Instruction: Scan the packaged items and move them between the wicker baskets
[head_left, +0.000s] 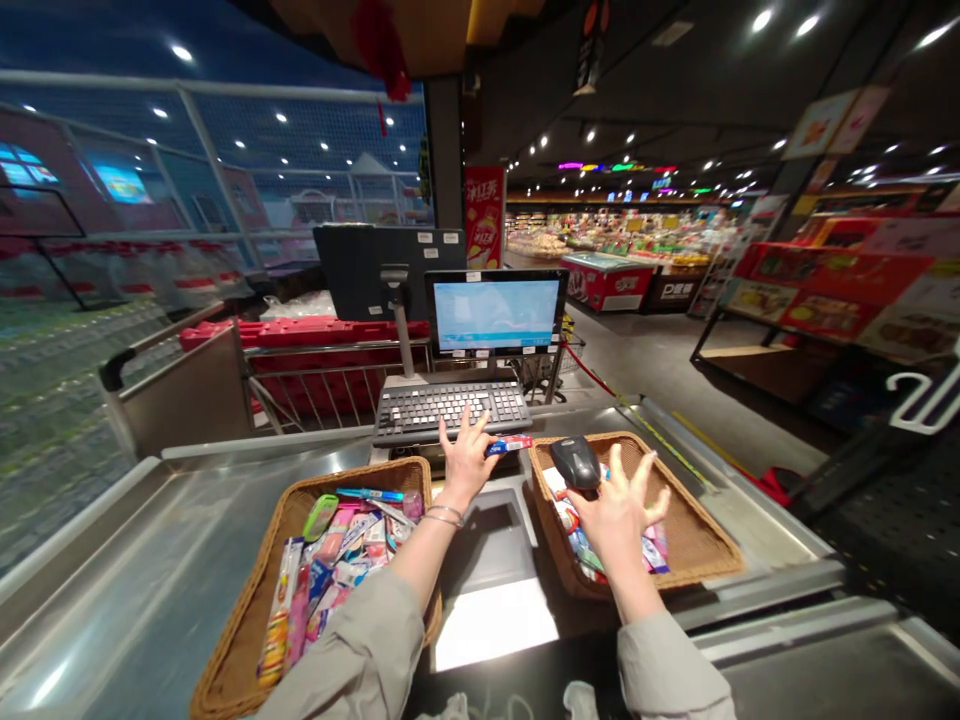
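Observation:
My left hand point(465, 458) reaches to the front edge of a black keyboard point(450, 408). Its fingers are spread, and its thumb pinches one end of a small red and blue packet point(511, 443). My right hand point(619, 508) hovers over the right wicker basket point(701, 545) with fingers spread, holding nothing. Just left of its fingertips, a grey handheld scanner point(575, 461) rests at that basket's near rim. The left wicker basket point(247, 620) is full of toothbrushes and small colourful packets point(334, 560). A few packets point(581, 545) lie in the right basket, under my right hand.
A till screen point(496, 313) stands behind the keyboard, with a second monitor's back point(360, 265) to its left. The baskets sit on a steel checkout counter point(150, 560) around a glass scan window point(491, 620). Red shopping baskets point(300, 335) are stacked behind a rail. Store shelves point(840, 290) stand at the right.

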